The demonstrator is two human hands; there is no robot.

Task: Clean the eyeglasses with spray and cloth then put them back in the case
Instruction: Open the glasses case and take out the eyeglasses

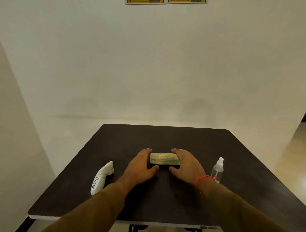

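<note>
A dark, matte counter with rounded corners stands close to a plain off-white wall. Another pale wall angles in on the left. High up, the lower edges of two yellow-and-white posters show. To the right lies tan, glossy floor. The light is soft and warm.

A: Which markings are legible?

B: One. The white handheld device on the table carries a handwritten black label reading roughly "AW040"; the last characters are uncertain.

A: And the case?

B: Gold print with a small logo on its lid, too blurred to read.

A: The wall?

B: Two yellow notices at the top edge, cropped and unreadable.
</note>
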